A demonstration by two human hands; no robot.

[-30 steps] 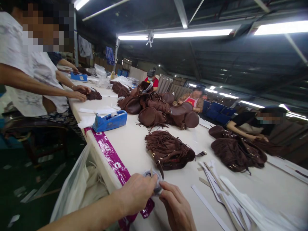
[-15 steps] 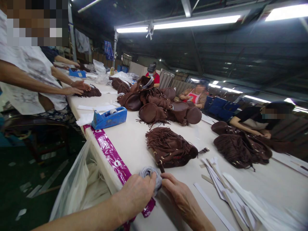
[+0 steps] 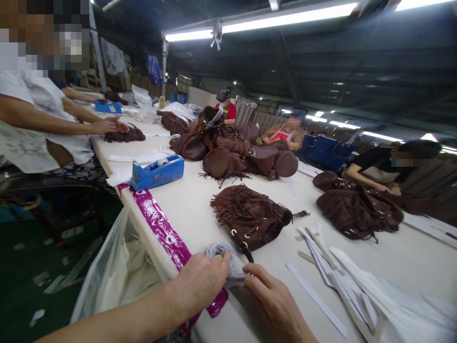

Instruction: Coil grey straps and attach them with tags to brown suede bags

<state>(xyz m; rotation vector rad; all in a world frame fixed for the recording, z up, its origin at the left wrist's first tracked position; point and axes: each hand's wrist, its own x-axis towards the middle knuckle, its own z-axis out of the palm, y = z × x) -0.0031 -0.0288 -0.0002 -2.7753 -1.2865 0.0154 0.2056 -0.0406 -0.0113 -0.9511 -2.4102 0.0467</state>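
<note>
At the near table edge, my left hand (image 3: 206, 277) is closed on a roll of thin greyish-white strip (image 3: 217, 249), fingers over its core. A short translucent length runs from the roll to my right hand (image 3: 273, 291), whose thumb and fingers pinch its end. Just beyond the roll lies a dark brown fringed bag (image 3: 250, 216) with gold-coloured rings. Its buckled strap (image 3: 245, 248) reaches down close to my right fingertips; whether they touch it I cannot tell.
A blue tape dispenser (image 3: 157, 171) stands at the left edge, above purple printed tape (image 3: 160, 226). More brown bags (image 3: 232, 150) are heaped behind. Pale strips (image 3: 332, 276) lie right. A clear plastic bag (image 3: 107, 267) hangs below the edge. Several people work around the table.
My right hand has moved slightly away from the roll, and a longer stretch of strip shows between the hands. The left hand stays on the roll. The view has shifted slightly.
</note>
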